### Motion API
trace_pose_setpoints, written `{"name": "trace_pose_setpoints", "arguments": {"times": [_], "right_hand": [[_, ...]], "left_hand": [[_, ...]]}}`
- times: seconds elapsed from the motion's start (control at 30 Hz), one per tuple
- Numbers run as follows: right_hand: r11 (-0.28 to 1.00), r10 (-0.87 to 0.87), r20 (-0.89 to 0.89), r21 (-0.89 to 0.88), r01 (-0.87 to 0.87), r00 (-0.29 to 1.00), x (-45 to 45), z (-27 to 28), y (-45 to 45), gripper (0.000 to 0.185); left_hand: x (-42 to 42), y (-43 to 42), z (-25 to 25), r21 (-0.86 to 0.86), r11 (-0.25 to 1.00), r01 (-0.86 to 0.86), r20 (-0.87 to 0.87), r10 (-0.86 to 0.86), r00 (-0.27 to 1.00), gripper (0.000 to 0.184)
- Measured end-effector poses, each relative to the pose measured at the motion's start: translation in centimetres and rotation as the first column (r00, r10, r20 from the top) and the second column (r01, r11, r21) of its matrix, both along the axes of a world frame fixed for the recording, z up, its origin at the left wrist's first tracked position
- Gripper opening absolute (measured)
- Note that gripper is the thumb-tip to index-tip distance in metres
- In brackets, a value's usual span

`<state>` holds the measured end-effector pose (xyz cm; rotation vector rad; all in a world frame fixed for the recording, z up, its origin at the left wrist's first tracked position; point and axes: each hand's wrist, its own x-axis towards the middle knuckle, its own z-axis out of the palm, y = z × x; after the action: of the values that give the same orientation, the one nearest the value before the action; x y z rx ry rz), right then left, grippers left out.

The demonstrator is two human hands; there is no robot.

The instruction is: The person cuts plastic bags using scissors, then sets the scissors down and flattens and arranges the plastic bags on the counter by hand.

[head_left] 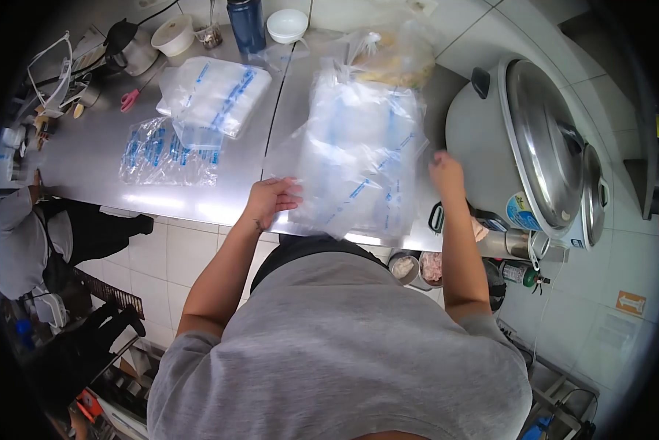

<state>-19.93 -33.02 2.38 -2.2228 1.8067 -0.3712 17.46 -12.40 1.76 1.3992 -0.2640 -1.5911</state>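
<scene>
A stack of clear plastic bags [359,158] with blue printing lies on the steel table in front of me. My left hand [273,199] is at the stack's lower left edge, fingers stretched out and apart; whether they touch the plastic is hard to tell. To the right of the stack, my right hand [447,176] is raised with curled fingers, slightly blurred. What it holds, if anything, does not show. A knotted bag with yellowish contents [395,62] sits behind the stack. Leftward lie a second pile of bags [223,92] and a crumpled printed wrapper [170,154].
A large lidded cooker [520,139] stands close on the right. Pink-handled scissors [129,100], a kettle [129,48], a blue bottle [247,26] and a white bowl [287,26] are along the back. Another person [32,235] is at the left.
</scene>
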Motion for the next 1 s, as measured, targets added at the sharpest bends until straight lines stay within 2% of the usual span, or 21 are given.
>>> {"name": "trace_pose_setpoints", "arguments": {"times": [0.07, 0.1, 0.17, 0.23, 0.27, 0.3, 0.33, 0.4, 0.5, 0.6, 0.63, 0.7, 0.77, 0.8, 0.83, 0.9, 0.93, 0.97, 1.0], "right_hand": [[0.991, -0.056, -0.248, 0.100, 0.084, 0.967, -1.7, -0.4, 4.9, 0.038], [0.995, -0.089, -0.280, 0.025, 0.100, 0.956, -1.8, -0.3, 7.0, 0.038], [0.984, -0.158, -0.336, -0.128, 0.122, 0.929, -0.3, -0.1, 10.5, 0.038], [0.959, 0.019, -0.066, -0.281, -0.037, 0.998, 1.6, -0.3, 11.6, 0.039], [0.925, 0.124, 0.061, -0.368, -0.093, 0.990, 2.8, -0.6, 12.4, 0.039], [0.996, 0.013, 0.364, -0.082, 0.018, 0.931, 5.7, 0.5, 13.6, 0.041], [0.982, -0.087, 0.602, 0.188, -0.034, 0.794, 8.8, 1.9, 14.6, 0.039], [0.916, 0.004, 0.831, 0.220, -0.336, 0.556, 15.5, 5.5, 16.7, 0.032], [0.842, 0.015, 0.729, 0.360, -0.401, 0.685, 16.4, 6.2, 15.0, 0.021], [0.891, -0.070, 0.856, 0.285, -0.354, 0.512, 13.1, 4.7, 11.9, 0.015], [0.904, -0.087, 0.858, 0.282, -0.322, 0.506, 12.0, 5.5, 11.3, 0.013], [0.929, -0.125, 0.865, 0.275, -0.249, 0.486, 10.1, 7.5, 10.0, 0.010], [0.962, -0.051, 0.944, 0.134, -0.238, 0.325, 8.8, 10.2, 9.8, 0.010], [0.973, -0.013, 0.971, 0.068, -0.220, 0.240, 8.1, 11.3, 10.0, 0.010], [0.982, -0.011, 0.974, 0.054, -0.183, 0.226, 7.4, 12.1, 10.4, 0.011], [0.994, -0.009, 0.980, 0.030, -0.104, 0.200, 5.6, 13.1, 11.8, 0.011], [0.996, -0.032, 0.978, 0.048, -0.071, 0.207, 4.7, 12.6, 12.6, 0.012], [0.997, -0.055, 0.976, 0.064, -0.039, 0.213, 3.7, 11.5, 13.3, 0.012], [0.997, -0.078, 0.973, 0.081, -0.007, 0.219, 2.7, 10.2, 13.9, 0.012]], "left_hand": [[-0.7, 0.6, -1.7, -0.002, 0.998, -0.061, 0.046, 0.061, 0.997, 0.021], [-1.0, 0.7, -2.2, -0.036, 0.993, -0.116, 0.023, 0.117, 0.993, 0.017], [-1.6, 0.9, -3.0, -0.143, 0.983, -0.113, 0.079, 0.125, 0.989, 0.020], [-2.4, 1.1, -3.0, -0.235, 0.969, -0.081, 0.155, 0.120, 0.981, 0.025], [-2.8, 1.1, -2.8, -0.273, 0.961, -0.049, 0.203, 0.107, 0.973, 0.027], [-3.3, 1.0, -2.3, -0.314, 0.949, -0.016, 0.252, 0.099, 0.963, 0.030], [-3.9, 1.0, -1.9, -0.389, 0.917, 0.092, 0.338, 0.049, 0.940, 0.031], [-5.1, 1.1, -0.7, -0.506, 0.799, 0.324, 0.517, -0.019, 0.856, 0.033], [-4.8, 1.3, 1.5, -0.431, 0.792, 0.431, 0.580, -0.123, 0.806, 0.031], [-3.4, 1.7, 1.4, -0.502, 0.857, 0.114, 0.297, 0.047, 0.954, 0.028], [-2.2, 1.8, 0.8, -0.478, 0.870, 0.119, 0.346, 0.061, 0.936, 0.025], [-1.0, 1.5, 0.3, -0.577, 0.817, 0.006, 0.336, 0.230, 0.913, 0.021], [-0.7, 1.0, 3.4, -0.583, 0.792, -0.183, 0.351, 0.449, 0.822, 0.018], [-0.9, 1.0, 5.6, -0.686, 0.706, -0.178, 0.349, 0.534, 0.770, 0.017], [-1.3, 1.2, 8.0, -0.777, 0.608, -0.159, 0.334, 0.614, 0.716, 0.015], [-3.1, 2.1, 13.4, -0.844, 0.535, 0.045, 0.452, 0.663, 0.597, 0.015], [-3.9, 2.4, 14.6, -0.855, 0.497, 0.151, 0.495, 0.691, 0.527, 0.015], [-4.2, 2.5, 14.5, -0.854, 0.478, 0.207, 0.509, 0.682, 0.526, 0.023], [-4.7, 2.6, 14.1, -0.855, 0.483, 0.192, 0.510, 0.708, 0.489, 0.024]]}}
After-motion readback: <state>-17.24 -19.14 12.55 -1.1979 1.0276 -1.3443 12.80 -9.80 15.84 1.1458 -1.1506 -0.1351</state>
